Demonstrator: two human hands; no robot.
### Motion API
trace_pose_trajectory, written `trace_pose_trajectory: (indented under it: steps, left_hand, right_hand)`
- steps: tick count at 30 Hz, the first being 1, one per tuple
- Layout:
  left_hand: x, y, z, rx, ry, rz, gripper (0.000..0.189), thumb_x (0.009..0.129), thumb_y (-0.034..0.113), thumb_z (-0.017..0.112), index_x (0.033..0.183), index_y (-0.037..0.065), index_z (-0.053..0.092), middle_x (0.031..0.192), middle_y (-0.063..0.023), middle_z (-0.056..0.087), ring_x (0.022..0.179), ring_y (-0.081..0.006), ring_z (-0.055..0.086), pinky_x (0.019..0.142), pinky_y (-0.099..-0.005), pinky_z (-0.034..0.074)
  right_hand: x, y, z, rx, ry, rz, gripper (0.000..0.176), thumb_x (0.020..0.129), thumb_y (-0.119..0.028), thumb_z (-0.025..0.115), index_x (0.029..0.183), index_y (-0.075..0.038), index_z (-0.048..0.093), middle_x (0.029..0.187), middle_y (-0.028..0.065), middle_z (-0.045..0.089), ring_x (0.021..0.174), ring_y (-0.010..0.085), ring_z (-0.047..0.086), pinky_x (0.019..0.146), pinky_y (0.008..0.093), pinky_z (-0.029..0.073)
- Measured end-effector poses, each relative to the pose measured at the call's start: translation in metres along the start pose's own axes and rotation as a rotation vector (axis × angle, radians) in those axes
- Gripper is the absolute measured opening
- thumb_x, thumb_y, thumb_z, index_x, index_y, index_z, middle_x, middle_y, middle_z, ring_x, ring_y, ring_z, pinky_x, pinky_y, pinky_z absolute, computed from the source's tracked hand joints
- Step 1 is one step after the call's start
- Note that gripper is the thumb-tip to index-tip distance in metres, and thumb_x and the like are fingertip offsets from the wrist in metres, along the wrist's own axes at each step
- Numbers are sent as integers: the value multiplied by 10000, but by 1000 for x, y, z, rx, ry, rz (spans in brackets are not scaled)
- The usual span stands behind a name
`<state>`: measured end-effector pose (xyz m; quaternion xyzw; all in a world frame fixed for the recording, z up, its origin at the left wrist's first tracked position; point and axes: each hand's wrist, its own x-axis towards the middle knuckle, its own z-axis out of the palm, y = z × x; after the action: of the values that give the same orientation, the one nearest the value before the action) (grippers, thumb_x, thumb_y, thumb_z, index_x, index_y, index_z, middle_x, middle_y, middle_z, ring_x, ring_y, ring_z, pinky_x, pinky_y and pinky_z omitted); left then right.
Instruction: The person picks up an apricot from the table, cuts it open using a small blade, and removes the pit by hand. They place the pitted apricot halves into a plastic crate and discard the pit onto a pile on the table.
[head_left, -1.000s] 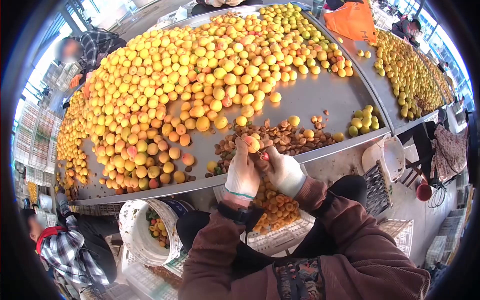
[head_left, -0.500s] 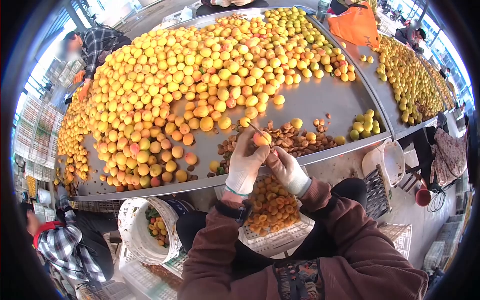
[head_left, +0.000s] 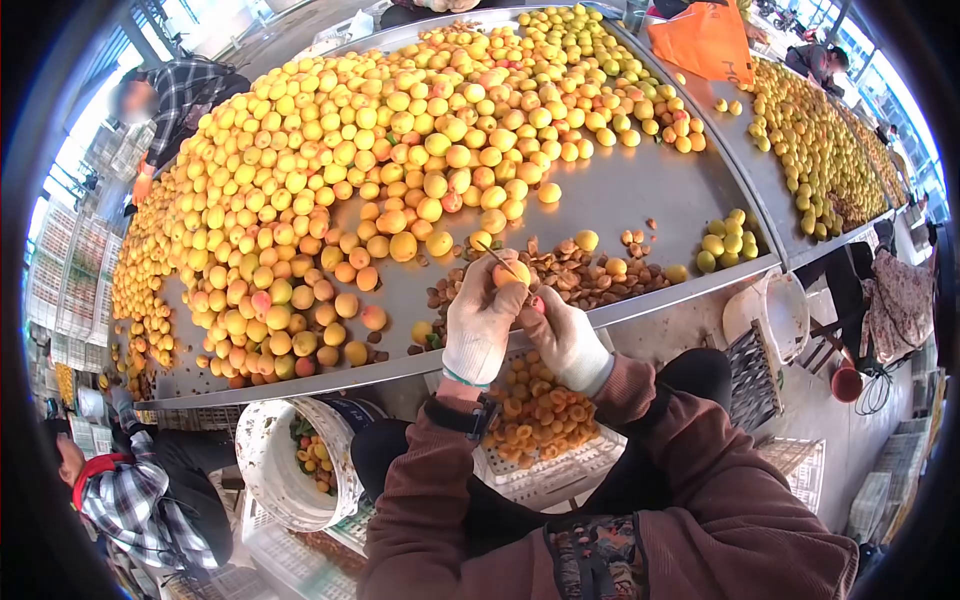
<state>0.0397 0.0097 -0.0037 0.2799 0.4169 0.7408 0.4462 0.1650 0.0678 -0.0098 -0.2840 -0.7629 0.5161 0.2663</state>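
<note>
Both of my hands wear whitish work gloves and meet above the near edge of the metal table. My left hand [head_left: 477, 325] is closed round an apricot [head_left: 511, 273]. Across the top of that fruit runs a thin, dark blade-like tool [head_left: 494, 255], pointing up and left. My right hand [head_left: 566, 340] is closed against the fruit's lower right side, with a small red bit at its fingertips, in line with the tool; its grip is partly hidden. Just behind lie brown apricot pits [head_left: 590, 285]. Below my hands, a white crate [head_left: 550, 480] holds opened orange apricot halves [head_left: 540, 420].
A large heap of apricots [head_left: 330, 150] covers much of the table [head_left: 660, 190]. Greenish apricots [head_left: 728, 240] sit at its right corner. A white bucket [head_left: 262, 455] with fruit and leaves stands left of my knees, another bucket [head_left: 785, 310] at right. People work around the tables.
The view has shifted slightly, so the table and heap sit a little further left. My hands keep hold of the apricot, which looks slightly turned, with the tool still across it.
</note>
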Motion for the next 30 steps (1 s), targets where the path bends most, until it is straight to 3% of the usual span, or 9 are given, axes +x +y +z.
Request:
trace_pose_trajectory:
  steps: [2, 4, 7, 10, 17, 24, 27, 29, 30]
  left_hand:
    - [0, -2, 0, -8, 3, 1, 266, 967, 134, 572, 1183, -11, 516, 1107, -86, 579, 987, -156, 585, 869, -296, 494]
    - [0, -5, -3, -7, 99, -133, 399, 970, 349, 560, 1186, 15, 532, 1056, -96, 640, 928, -187, 618, 824, -311, 507]
    - [-1, -12, 3, -327, 129, -169, 405, 1005, 399, 476, 1122, 20, 561, 1014, -95, 648, 864, -192, 617, 771, -299, 506]
    - [-8, -8, 5, -202, 186, -199, 422, 1023, 412, 419, 1048, 23, 578, 995, -93, 648, 869, -201, 611, 780, -297, 496]
    - [-8, -11, -9, -415, 204, -270, 447, 1040, 408, 369, 1131, 30, 588, 1053, -64, 633, 960, -164, 593, 859, -274, 471]
    - [-20, -49, 4, 359, 141, 13, 294, 1046, 235, 377, 1084, 25, 579, 996, -24, 584, 928, -121, 552, 832, -263, 446]
    - [-16, -50, -1, 733, 125, 225, 264, 1031, 175, 384, 1109, -17, 548, 924, -86, 587, 926, -226, 594, 811, -340, 477]
    - [-12, -51, -3, 909, 99, 442, 252, 1012, 241, 425, 1033, 44, 582, 848, -47, 588, 804, -212, 623, 634, -345, 501]
    - [-15, -51, -4, 275, 240, -102, 241, 993, 296, 452, 978, 94, 581, 796, -21, 578, 691, -174, 592, 532, -325, 451]
  right_hand:
    - [1, 1, -1, -156, 10, -46, 353, 979, -340, 498, 1147, -30, 473, 758, 211, 640, 734, 427, 638, 606, 461, 506]
    - [2, 6, 1, -265, 19, -51, 349, 964, -313, 514, 1141, -20, 453, 729, 209, 634, 704, 430, 630, 582, 479, 496]
    - [4, 16, 3, -431, 23, -65, 367, 925, -273, 553, 1134, -1, 422, 683, 195, 625, 661, 422, 622, 558, 490, 491]
    - [6, 16, 3, -483, -25, -32, 357, 919, -263, 561, 1133, -13, 424, 688, 190, 628, 657, 409, 629, 559, 482, 495]
    - [6, -7, -7, -347, 96, -110, 272, 936, -307, 567, 967, -45, 501, 749, 181, 618, 696, 386, 637, 591, 448, 495]
    - [11, -11, -6, -243, 180, -140, 259, 941, -292, 560, 891, -40, 531, 750, 187, 594, 701, 393, 608, 597, 434, 474]
    - [11, -9, -1, -129, 207, 10, 238, 918, -267, 577, 874, -37, 535, 744, 181, 580, 680, 386, 604, 588, 438, 472]
    - [9, -4, -1, -255, 208, -37, 234, 925, -266, 591, 883, -46, 524, 715, 172, 575, 625, 371, 582, 561, 383, 470]
    - [9, -1, -2, -365, 160, -198, 226, 915, -259, 601, 877, -49, 528, 710, 166, 580, 626, 376, 580, 565, 378, 476]
